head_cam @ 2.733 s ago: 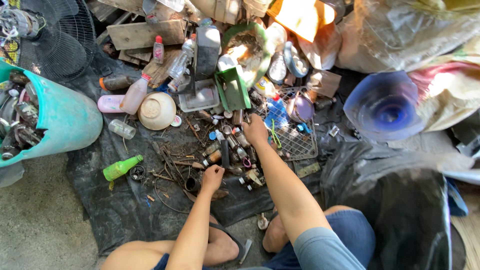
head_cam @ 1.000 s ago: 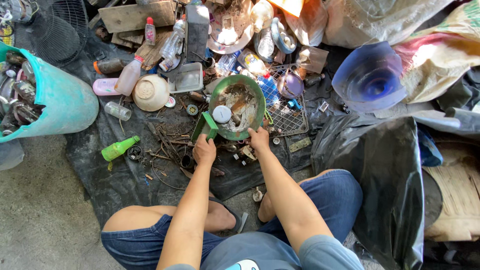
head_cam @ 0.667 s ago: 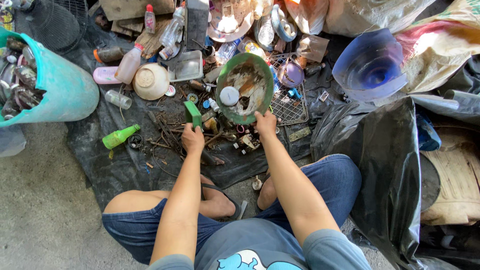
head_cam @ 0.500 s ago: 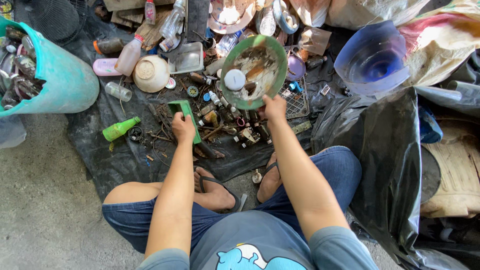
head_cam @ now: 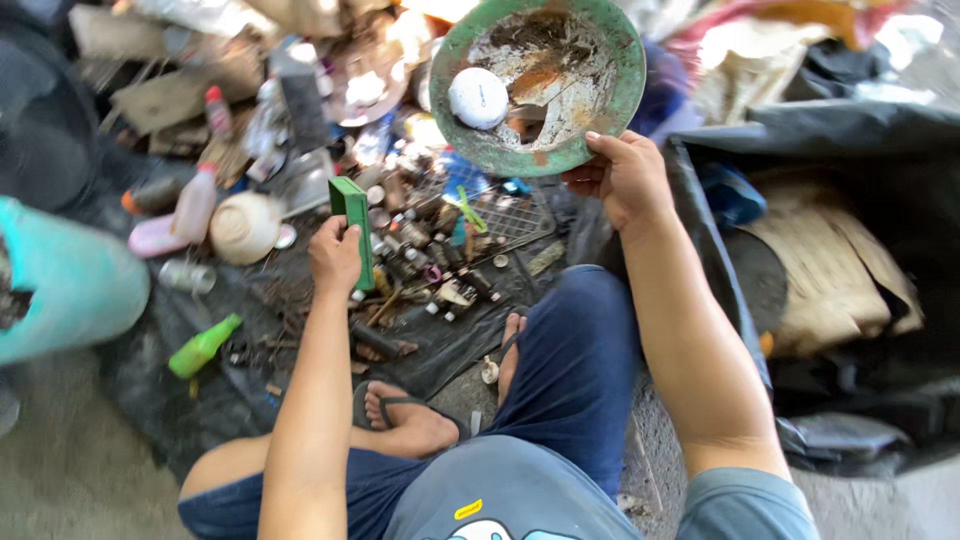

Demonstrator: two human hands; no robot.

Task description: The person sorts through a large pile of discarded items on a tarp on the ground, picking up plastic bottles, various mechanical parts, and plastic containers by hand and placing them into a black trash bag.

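My right hand (head_cam: pixel 622 176) grips the lower rim of a round green plastic dish (head_cam: pixel 538 84), lifted high and tilted toward me. The dish is dirty and cracked, and a small white round lid (head_cam: pixel 477 97) sits inside it. My left hand (head_cam: pixel 337 255) holds a flat green plastic piece (head_cam: pixel 352 222) upright above the scrap heap. Under both hands, several small bottles and rusty bits (head_cam: pixel 420 265) lie on a black sheet (head_cam: pixel 250 350). My knees and sandalled feet show at the bottom.
A teal bucket (head_cam: pixel 60 285) stands at the left. A green bottle (head_cam: pixel 203 345), a pink bottle (head_cam: pixel 175 215) and a cream bowl (head_cam: pixel 243 226) lie near it. A wire rack (head_cam: pixel 500 215) lies behind the scrap. A black plastic bag (head_cam: pixel 850 200) fills the right side.
My right hand has raised the green dish up and to the right. My left hand has lifted the green piece off the sheet. The view has swung right and blurred.
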